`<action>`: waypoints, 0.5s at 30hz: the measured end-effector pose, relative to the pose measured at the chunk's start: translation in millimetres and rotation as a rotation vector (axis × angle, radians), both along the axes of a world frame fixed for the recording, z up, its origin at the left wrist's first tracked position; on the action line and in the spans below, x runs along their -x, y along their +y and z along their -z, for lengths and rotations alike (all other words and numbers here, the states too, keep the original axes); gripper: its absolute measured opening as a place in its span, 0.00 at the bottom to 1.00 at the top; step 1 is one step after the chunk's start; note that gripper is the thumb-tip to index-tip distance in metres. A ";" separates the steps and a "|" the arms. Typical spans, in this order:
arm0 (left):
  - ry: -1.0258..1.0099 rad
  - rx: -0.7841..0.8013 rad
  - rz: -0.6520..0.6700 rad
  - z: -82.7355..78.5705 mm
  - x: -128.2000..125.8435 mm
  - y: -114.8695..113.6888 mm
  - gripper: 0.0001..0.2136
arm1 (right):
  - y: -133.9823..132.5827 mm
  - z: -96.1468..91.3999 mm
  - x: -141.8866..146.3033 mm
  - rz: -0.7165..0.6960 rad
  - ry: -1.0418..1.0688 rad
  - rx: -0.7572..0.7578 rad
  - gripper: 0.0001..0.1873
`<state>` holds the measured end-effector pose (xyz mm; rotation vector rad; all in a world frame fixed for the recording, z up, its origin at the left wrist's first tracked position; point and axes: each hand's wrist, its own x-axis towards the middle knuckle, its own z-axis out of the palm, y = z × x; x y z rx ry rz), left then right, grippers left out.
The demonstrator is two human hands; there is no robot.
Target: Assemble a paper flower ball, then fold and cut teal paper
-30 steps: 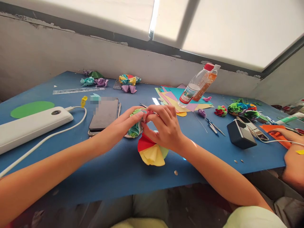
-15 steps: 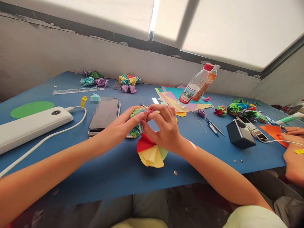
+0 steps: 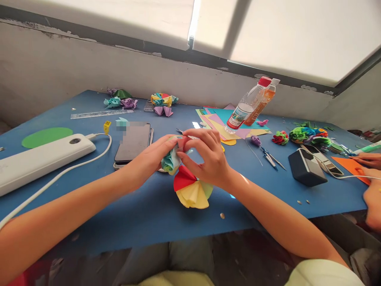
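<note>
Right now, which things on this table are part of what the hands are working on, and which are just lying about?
In hand: paper flower, pinched by left hand and right hand; folded paper fan beneath them.
Lying about: phone, power bank, ruler, bottles, green paper disc.

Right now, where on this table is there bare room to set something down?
Bare blue table lies along the near edge, between the left forearm and the paper fan; another patch sits between the right hand and the dark box. The far right, around the paper flowers and co-worker's hand, is crowded.
</note>
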<state>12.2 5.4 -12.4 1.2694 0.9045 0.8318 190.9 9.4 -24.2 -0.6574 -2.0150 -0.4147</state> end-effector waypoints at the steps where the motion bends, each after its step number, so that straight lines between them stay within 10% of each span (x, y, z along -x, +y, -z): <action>1: -0.004 -0.003 0.001 0.0 0.1 -0.2 0.19 | 0.0 -0.1 0.3 0.000 0.000 -0.004 0.04; 8: -0.120 -0.005 -0.052 -0.1 -0.4 1.0 0.17 | 2.3 -1.0 2.4 0.014 0.161 0.096 0.16; 15: -0.129 0.018 -0.046 1.6 -0.8 3.3 0.18 | -4.8 -3.8 -1.2 0.040 -0.043 -0.231 0.06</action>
